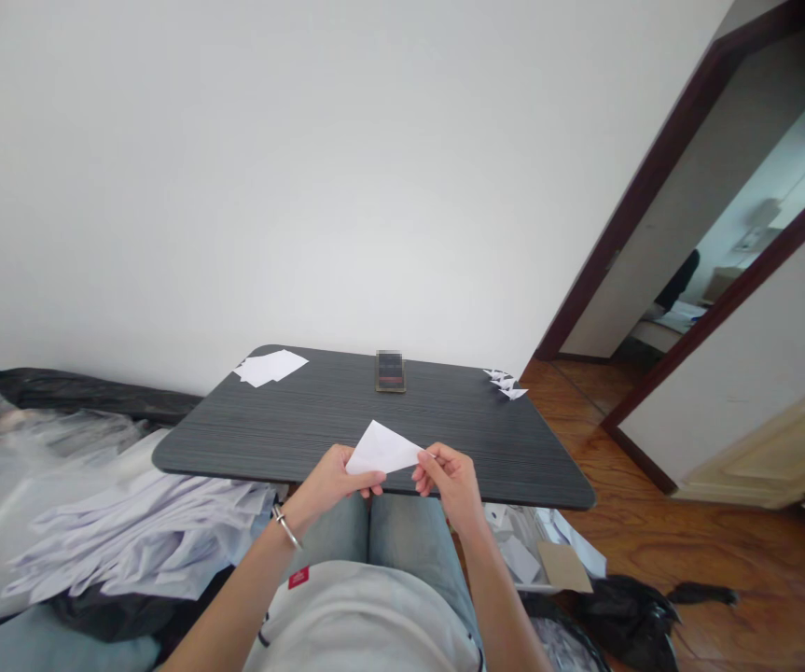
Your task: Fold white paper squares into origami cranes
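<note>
As you sit with your legs under the near edge of the table (pixel 290 439), your white shirt (pixel 367 625) fills the bottom of the view and your jeans (pixel 388 532) run up toward your hands. Your left hand (pixel 332 481), with a thin metal bracelet (pixel 285 527) at the wrist, has its fingers (pixel 367 483) closed on the lower left part of a folded white paper triangle (pixel 382 450). Your right hand (pixel 450 478) pinches the triangle's right tip between thumb and fingers (pixel 424 467). Both hands are thus clamped on the paper, held up over the table's near edge, just above your lap.

To your near left, a loose heap of white sheets (pixel 143 541) spreads over clear plastic wrap. To your near right, on the wooden floor (pixel 688 551), sits an open cardboard box (pixel 562 565) with paper scraps in it, and a crumpled black bag (pixel 626 611) lies beside it.

Farther out on the dark grey table, a phone (pixel 390 371) lies flat near the far edge, about in the middle. A small stack of white sheets (pixel 270 367) rests at the far left corner, and about 3 small folded paper pieces (pixel 506 382) sit at the far right corner. Beyond the table stands a plain white wall (pixel 304 168), with a dark-framed doorway (pixel 724 233) to the far right.
</note>
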A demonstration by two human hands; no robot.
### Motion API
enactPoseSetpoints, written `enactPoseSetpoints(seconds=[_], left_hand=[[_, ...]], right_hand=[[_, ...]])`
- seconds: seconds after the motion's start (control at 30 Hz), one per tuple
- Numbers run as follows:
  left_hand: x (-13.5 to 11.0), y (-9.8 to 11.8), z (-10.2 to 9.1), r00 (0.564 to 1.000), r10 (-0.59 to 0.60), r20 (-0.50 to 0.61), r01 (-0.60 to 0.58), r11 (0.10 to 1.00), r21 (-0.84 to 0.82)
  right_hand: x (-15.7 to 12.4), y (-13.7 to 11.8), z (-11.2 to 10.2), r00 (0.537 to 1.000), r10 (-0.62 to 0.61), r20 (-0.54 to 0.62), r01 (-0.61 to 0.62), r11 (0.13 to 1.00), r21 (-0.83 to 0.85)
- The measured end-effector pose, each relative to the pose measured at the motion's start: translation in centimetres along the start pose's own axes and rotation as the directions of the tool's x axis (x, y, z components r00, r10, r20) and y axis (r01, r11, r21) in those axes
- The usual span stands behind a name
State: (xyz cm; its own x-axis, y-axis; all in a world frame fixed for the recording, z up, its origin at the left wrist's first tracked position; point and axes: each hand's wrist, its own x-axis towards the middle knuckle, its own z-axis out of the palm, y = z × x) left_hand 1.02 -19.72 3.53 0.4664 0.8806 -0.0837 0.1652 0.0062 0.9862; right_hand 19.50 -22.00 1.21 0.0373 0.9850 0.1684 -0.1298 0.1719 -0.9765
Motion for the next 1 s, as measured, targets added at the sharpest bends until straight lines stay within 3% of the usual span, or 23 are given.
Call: enactPoseSetpoints(seconds=[0.53, 1.0], left_hand=[[0.0, -0.8, -2.2, 0.997, 0.041, -0.071, -0.043, 0.998, -0.034], [-0.2, -0.7, -2.6, 0.991, 0.078, -0.105, -0.082, 0.996, -0.037]], right_hand=[[0.3, 0.0, -1.0, 0.992, -0.045, -0.119, 0.037, 0.997, -0.062], [0.4, 0.4, -1.3, 0.981, -0.057, -0.183, 0.048, 0.997, -0.055]])
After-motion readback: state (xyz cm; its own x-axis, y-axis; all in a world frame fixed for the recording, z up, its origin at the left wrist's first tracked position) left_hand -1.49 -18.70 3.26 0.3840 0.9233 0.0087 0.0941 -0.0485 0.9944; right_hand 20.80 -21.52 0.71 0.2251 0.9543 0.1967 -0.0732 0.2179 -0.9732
